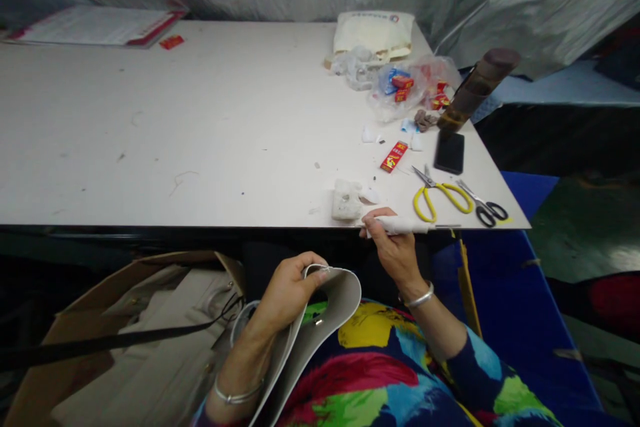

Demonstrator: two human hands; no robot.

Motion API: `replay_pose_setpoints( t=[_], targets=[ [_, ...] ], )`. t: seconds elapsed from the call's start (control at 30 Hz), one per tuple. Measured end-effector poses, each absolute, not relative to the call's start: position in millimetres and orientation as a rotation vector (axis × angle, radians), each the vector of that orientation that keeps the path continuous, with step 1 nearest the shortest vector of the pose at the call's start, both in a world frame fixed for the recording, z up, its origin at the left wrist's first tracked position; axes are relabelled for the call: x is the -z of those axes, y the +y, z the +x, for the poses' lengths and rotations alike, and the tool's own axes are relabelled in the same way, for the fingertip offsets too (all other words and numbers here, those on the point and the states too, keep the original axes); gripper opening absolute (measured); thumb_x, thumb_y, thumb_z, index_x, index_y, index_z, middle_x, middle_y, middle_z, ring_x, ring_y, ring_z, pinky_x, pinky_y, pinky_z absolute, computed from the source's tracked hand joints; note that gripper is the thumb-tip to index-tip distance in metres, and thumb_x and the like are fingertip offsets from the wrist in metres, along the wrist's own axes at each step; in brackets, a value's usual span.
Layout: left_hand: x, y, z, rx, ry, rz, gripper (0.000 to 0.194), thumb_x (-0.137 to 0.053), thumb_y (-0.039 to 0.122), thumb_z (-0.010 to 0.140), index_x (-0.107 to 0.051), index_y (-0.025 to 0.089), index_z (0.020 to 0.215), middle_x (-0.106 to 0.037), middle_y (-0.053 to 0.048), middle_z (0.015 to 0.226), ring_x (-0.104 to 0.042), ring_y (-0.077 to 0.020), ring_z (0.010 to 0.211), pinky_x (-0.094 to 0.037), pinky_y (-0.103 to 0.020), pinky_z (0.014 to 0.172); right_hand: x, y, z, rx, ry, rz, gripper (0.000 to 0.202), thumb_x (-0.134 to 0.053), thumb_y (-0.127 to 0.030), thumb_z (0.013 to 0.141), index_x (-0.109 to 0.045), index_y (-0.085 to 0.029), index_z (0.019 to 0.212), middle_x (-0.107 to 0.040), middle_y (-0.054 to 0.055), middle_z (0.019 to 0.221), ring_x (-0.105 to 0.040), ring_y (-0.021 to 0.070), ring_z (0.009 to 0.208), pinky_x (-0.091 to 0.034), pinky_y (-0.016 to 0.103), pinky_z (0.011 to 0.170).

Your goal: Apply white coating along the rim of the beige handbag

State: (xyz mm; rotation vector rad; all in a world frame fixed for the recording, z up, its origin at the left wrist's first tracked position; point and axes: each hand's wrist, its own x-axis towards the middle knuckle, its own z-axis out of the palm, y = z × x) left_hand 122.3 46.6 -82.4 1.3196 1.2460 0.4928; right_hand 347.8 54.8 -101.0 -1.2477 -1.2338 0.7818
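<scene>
My left hand pinches the upper edge of a pale grey, curved flat piece, which hangs down over my lap. A small metal fitting shows on that piece. At the table's front edge my right hand is closed round a white-wrapped tool with a thin metal tip pointing right. Just left of the tool sits a whitish block. Yellow-handled scissors and smaller black-handled scissors lie to the right on the table.
A red box, a black phone, a dark bottle and plastic bags stand or lie at the table's right. At my left is a cardboard box of pale bags. A blue bin is at lower right.
</scene>
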Motion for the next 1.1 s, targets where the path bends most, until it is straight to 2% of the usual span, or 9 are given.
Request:
replay_pose_setpoints(
  t=[0.1,0.2,0.57,0.93,1.1],
  targets=[
    [81.3,45.8,124.2,-0.484,1.237,1.302,0.021,-0.071,0.039,0.079,-0.072,0.018,0.084,-0.066,-0.001,0.075,-0.056,-0.0178,0.071,-0.041,-0.028,0.069,101.0,34.1,340.3,-1.144,-1.145,-1.123,0.025,-0.066,-0.044,0.102,-0.068,-0.021,0.092,-0.067,-0.001,0.069,-0.063,0.0149,0.063,-0.05,0.027,0.063],
    [80.3,45.0,126.3,-0.471,1.23,1.314,0.022,-0.071,0.038,0.078,-0.072,0.017,0.083,-0.066,-0.001,0.075,-0.056,-0.0177,0.071,-0.041,-0.028,0.069,104.8,19.1,334.2,-1.258,-1.144,-1.112,0.024,-0.068,-0.044,0.101,-0.068,-0.021,0.093,-0.068,-0.001,0.072,-0.063,0.0139,0.066,-0.049,0.025,0.063],
    [80.0,40.9,130.8,-0.502,1.251,1.312,0.019,-0.073,0.036,0.077,-0.074,0.018,0.081,-0.067,-0.001,0.072,-0.056,-0.0177,0.067,-0.041,-0.026,0.063,108.2,17.1,334.9,-1.226,-1.281,-1.211,0.03,-0.064,-0.048,0.101,-0.068,-0.02,0.091,-0.066,-0.001,0.069,-0.061,0.0155,0.064,-0.047,0.027,0.062],
    [84.2,35.9,143.4,-0.466,1.21,1.241,0.02,-0.072,0.036,0.068,-0.07,0.017,0.069,-0.061,0.0,0.064,-0.051,-0.0164,0.064,-0.039,-0.028,0.064,88.4,34.3,336.0,-1.272,-1.528,-1.248,0.029,-0.059,-0.038,0.101,-0.061,-0.02,0.079,-0.058,-0.003,0.069,-0.054,0.014,0.066,-0.041,0.027,0.065],
    [87.3,37.2,141.9,-0.493,1.201,1.158,0.022,-0.075,0.038,0.067,-0.069,0.017,0.069,-0.061,0.0,0.063,-0.05,-0.0156,0.061,-0.038,-0.027,0.062,99.1,24.1,334.9,-1.296,-1.35,-1.206,0.034,-0.063,-0.047,0.099,-0.063,-0.02,0.079,-0.056,-0.002,0.068,-0.051,0.014,0.064,-0.041,0.027,0.061]
  ],
)
